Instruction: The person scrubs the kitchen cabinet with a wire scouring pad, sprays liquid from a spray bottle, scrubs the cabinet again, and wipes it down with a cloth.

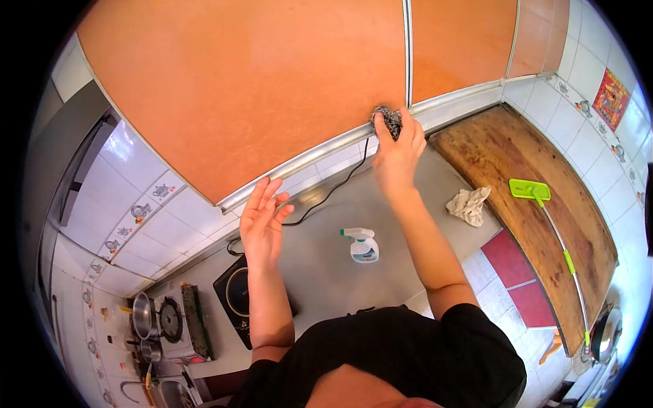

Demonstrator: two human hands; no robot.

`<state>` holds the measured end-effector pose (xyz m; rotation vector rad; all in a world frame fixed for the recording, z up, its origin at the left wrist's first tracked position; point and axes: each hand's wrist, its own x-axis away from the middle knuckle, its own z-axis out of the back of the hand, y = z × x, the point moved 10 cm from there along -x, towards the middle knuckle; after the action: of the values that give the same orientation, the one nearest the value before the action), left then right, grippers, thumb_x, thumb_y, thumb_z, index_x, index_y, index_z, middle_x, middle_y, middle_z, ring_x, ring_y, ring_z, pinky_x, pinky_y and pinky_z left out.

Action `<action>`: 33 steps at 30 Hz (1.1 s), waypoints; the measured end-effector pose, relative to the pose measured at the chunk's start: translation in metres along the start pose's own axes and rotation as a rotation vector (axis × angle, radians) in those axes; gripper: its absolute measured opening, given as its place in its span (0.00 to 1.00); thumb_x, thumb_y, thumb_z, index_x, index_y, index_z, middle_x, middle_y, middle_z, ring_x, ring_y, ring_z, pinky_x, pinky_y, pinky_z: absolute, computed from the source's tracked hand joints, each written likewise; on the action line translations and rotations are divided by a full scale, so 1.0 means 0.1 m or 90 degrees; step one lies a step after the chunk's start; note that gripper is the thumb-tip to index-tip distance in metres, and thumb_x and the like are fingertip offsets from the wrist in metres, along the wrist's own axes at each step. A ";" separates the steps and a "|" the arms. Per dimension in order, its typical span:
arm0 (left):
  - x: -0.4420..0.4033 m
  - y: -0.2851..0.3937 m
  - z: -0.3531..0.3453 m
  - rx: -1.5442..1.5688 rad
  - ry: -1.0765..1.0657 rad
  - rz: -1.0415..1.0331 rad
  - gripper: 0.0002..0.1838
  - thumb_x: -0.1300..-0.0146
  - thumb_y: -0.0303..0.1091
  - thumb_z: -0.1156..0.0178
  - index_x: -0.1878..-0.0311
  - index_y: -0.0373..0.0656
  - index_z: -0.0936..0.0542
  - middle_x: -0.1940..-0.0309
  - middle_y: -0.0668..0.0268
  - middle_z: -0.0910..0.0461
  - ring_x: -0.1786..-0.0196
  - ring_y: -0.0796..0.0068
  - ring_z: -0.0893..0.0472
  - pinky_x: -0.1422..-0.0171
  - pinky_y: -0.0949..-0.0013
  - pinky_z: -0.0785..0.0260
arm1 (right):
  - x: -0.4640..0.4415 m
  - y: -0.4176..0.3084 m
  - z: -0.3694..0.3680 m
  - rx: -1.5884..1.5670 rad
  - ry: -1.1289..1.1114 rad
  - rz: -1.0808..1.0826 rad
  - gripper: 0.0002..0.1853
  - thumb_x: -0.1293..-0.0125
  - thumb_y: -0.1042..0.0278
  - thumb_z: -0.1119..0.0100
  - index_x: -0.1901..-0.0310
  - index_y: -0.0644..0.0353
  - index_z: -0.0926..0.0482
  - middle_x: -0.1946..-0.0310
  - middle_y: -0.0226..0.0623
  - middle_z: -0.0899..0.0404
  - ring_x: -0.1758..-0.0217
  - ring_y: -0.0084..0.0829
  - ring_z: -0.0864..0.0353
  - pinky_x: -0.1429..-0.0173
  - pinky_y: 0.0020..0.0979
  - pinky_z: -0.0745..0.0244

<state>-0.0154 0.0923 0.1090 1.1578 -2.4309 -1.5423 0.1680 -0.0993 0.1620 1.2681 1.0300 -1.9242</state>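
Note:
My right hand (398, 153) is closed round a steel wool scrubber (388, 121). It holds the scrubber against the lower edge of the orange cabinet door (272, 81), just left of the upright metal strip between two doors. My left hand (262, 221) is raised with its fingers apart and nothing in it, near the lower left stretch of the metal rail (292, 164) under the door. Below and between both arms, a spray bottle (364, 246) with a green and white trigger head is on the grey counter (320, 255).
A crumpled cloth (468, 205) lies at the counter's right, beside a brown wooden board (537, 224) with a green flat-headed mop (529, 189) on it. A black cable (333, 194) crosses the counter's back. An induction cooktop (235, 296), gas stove (180, 319) and pots (144, 314) stand left.

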 end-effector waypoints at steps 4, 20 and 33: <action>0.01 -0.01 0.02 0.001 -0.013 -0.002 0.26 0.32 0.24 0.46 0.32 0.30 0.36 0.39 0.50 0.27 0.47 0.65 0.21 0.48 0.63 0.22 | 0.11 -0.20 -0.05 -0.003 -0.009 0.066 0.24 0.40 0.78 0.43 0.41 0.52 0.23 0.37 0.50 0.34 0.38 0.53 0.34 0.37 0.51 0.38; 0.01 0.00 0.10 -0.015 -0.015 -0.002 0.27 0.31 0.26 0.46 0.31 0.30 0.37 0.37 0.50 0.27 0.46 0.66 0.22 0.46 0.64 0.23 | 0.01 -0.41 0.03 -0.009 0.003 0.075 0.21 0.39 0.75 0.44 0.42 0.59 0.24 0.36 0.52 0.35 0.42 0.52 0.32 0.43 0.52 0.35; 0.03 0.05 0.10 -0.012 -0.019 0.021 0.27 0.31 0.25 0.46 0.31 0.30 0.36 0.37 0.49 0.28 0.47 0.65 0.22 0.47 0.64 0.23 | -0.18 -0.58 -0.03 -0.001 -0.030 0.184 0.31 0.49 0.82 0.44 0.39 0.59 0.25 0.32 0.47 0.35 0.40 0.51 0.33 0.40 0.51 0.35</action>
<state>-0.0245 0.0998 0.1069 1.0933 -2.4358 -1.5803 0.1283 -0.0658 0.1936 1.2873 0.7771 -1.7225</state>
